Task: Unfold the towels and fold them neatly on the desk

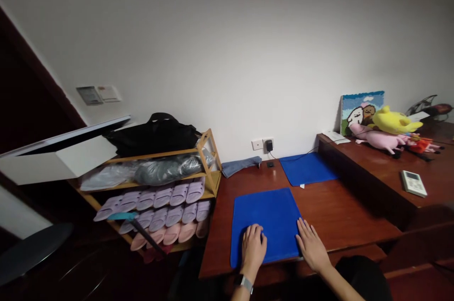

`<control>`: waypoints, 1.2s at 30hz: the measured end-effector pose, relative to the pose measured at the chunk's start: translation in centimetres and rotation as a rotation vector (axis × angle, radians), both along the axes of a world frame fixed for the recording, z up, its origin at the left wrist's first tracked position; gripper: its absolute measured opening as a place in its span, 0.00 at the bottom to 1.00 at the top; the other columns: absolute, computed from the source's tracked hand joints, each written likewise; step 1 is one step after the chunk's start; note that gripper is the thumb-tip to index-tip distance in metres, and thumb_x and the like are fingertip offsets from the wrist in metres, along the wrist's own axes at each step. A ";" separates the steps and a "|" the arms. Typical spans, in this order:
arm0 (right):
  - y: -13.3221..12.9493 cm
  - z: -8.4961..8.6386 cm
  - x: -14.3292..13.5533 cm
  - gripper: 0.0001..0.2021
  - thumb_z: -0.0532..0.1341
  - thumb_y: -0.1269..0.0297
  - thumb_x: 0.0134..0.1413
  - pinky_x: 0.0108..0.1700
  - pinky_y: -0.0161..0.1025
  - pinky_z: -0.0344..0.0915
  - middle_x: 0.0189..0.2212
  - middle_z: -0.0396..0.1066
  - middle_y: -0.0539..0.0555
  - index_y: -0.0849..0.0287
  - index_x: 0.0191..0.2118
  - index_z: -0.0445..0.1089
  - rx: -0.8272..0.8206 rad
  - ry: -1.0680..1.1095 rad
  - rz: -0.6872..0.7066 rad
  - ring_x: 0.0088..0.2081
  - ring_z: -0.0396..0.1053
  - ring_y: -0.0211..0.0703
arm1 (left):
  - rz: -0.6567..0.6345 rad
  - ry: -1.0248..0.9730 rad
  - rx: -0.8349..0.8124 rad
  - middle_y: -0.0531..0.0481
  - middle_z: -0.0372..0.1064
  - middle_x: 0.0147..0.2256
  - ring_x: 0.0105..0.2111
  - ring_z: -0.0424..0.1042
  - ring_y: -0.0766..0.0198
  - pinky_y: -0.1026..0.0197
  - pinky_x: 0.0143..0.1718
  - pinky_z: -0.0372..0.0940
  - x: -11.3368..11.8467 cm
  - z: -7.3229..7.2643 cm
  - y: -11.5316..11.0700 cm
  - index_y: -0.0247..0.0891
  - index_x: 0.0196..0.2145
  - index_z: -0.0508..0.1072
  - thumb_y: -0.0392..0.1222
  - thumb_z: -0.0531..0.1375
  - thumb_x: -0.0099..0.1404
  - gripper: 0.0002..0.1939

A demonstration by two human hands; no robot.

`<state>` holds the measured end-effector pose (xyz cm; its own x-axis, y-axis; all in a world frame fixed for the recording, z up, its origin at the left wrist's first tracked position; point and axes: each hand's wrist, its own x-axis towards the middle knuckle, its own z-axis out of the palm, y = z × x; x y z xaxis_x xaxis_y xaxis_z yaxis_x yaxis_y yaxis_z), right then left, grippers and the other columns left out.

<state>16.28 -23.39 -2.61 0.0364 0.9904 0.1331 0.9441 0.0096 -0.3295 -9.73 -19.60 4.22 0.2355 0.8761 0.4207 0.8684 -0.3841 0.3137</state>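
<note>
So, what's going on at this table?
A person has both bare hands at a blue cloth spread flat on the wooden table. The left hand lies palm down on its near part; the right hand is at its right edge. A second blue cloth lies farther back, near the wall.

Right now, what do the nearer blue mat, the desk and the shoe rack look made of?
Nearer blue mat: probably fabric, matte; even colour, no glare.
Desk: wood or wood-look laminate, semi-gloss; reddish-brown, soft reflections.
Shoe rack: likely bamboo or pale wood, perhaps satin; yellowish-tan frame.
</note>
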 end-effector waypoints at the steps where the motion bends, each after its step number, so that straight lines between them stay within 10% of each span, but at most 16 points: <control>1: 0.1 -0.2 -0.1 0.33 0.43 0.50 0.74 0.76 0.54 0.47 0.74 0.50 0.55 0.62 0.75 0.54 0.013 0.007 -0.001 0.76 0.46 0.52 | -0.026 0.003 -0.015 0.46 0.79 0.50 0.53 0.75 0.54 0.50 0.57 0.69 1.1 0.1 0.5 0.42 0.48 0.80 0.33 0.52 0.69 0.19; 11: 0.7 -1.8 0.0 0.31 0.43 0.51 0.74 0.75 0.56 0.51 0.74 0.51 0.55 0.61 0.73 0.57 0.069 0.032 0.033 0.75 0.48 0.53 | -0.256 0.166 -0.228 0.51 0.53 0.74 0.73 0.53 0.55 0.44 0.74 0.52 10.9 -0.7 3.5 0.50 0.72 0.60 0.54 0.43 0.79 0.29; 23: 0.4 -3.0 0.4 0.31 0.45 0.49 0.74 0.75 0.55 0.54 0.74 0.53 0.55 0.59 0.74 0.57 0.153 0.057 0.026 0.74 0.51 0.53 | 0.213 0.301 -0.253 0.48 0.45 0.75 0.75 0.48 0.50 0.41 0.73 0.52 -8.2 -4.3 2.6 0.44 0.74 0.54 0.59 0.45 0.77 0.34; 29: 0.6 -2.2 0.5 0.32 0.43 0.48 0.74 0.75 0.54 0.51 0.74 0.52 0.54 0.59 0.74 0.55 0.047 0.090 0.008 0.75 0.49 0.52 | 0.169 0.271 -0.202 0.48 0.46 0.75 0.75 0.48 0.50 0.41 0.73 0.52 -8.5 -4.7 2.3 0.44 0.74 0.54 0.61 0.43 0.78 0.34; 36: 5.2 3.4 0.1 0.33 0.39 0.52 0.74 0.76 0.51 0.43 0.76 0.46 0.55 0.62 0.76 0.50 -0.065 0.056 -0.012 0.76 0.42 0.49 | 0.159 0.285 -0.192 0.47 0.46 0.75 0.75 0.48 0.50 0.41 0.73 0.52 -8.5 -4.7 2.3 0.44 0.74 0.55 0.59 0.45 0.78 0.33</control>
<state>16.36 -18.17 0.83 0.0534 0.9964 0.0660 0.9241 -0.0243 -0.3813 -18.22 -17.32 -0.46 0.1743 0.9677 0.1821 0.9752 -0.1953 0.1043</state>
